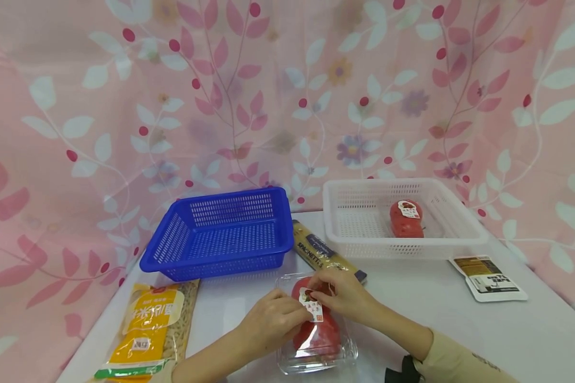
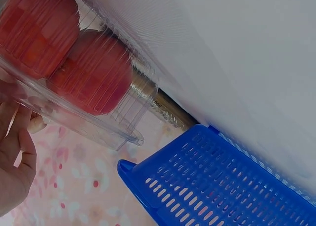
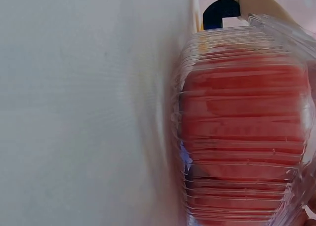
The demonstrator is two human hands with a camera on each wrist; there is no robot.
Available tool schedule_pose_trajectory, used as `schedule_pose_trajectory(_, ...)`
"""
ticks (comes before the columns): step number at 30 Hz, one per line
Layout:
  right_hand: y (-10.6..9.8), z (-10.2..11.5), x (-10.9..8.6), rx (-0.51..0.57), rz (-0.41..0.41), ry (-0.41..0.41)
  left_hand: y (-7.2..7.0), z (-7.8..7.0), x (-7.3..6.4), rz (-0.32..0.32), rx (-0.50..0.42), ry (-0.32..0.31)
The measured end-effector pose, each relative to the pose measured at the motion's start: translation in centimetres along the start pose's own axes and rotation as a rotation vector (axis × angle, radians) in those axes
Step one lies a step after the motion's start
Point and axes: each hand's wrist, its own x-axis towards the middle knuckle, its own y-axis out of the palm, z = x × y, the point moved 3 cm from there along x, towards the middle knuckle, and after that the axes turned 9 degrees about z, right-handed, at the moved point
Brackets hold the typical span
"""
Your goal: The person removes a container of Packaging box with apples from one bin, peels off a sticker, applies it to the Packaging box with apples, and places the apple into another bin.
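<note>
A clear plastic box (image 1: 351, 348) lies on the white table in front of me, with red, round tomatoes (image 1: 322, 338) inside. On its lid is a white label (image 1: 314, 311) with a small picture and print. My left hand (image 1: 273, 322) pinches the label's lower left side with curled fingers. From the upper right, my right hand (image 1: 345, 295) pinches at the label's other edge. In the left wrist view, two tomatoes (image 2: 98, 70) show through the ribbed wall, my left hand (image 2: 17, 157) beside the lid. The right wrist view shows the box's ribbed side (image 3: 242, 107) close up.
A blue basket (image 1: 215, 266) stands back left, a white basket (image 1: 404, 249) back right with another labelled box of tomatoes (image 1: 406, 221). A spaghetti pack (image 1: 323, 252) lies between them. A yellow bag (image 1: 146, 330) is at left, a small pouch (image 1: 491, 279) at right.
</note>
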Motion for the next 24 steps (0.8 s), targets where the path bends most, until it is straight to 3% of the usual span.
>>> schedule_pose_trajectory(8,-0.2,-0.2,0.3,-0.074,-0.047,-0.007,-0.2,-0.3,-0.3,-0.003,-0.031,0.034)
schedule_pose_trajectory(12,0.0,-0.5,0.5,-0.112,-0.065,-0.079,-0.1,-0.5,-0.4,0.009,-0.028,0.028)
schedule_pose_trajectory(17,0.3,-0.5,0.5,-0.195,-0.032,-0.168,0.0,-0.9,-0.5,0.082,0.006,-0.012)
schedule_pose_trajectory(24,0.2,-0.5,0.4,-0.250,0.059,-0.116,-0.2,-1.2,-0.5,0.189,0.040,-0.062)
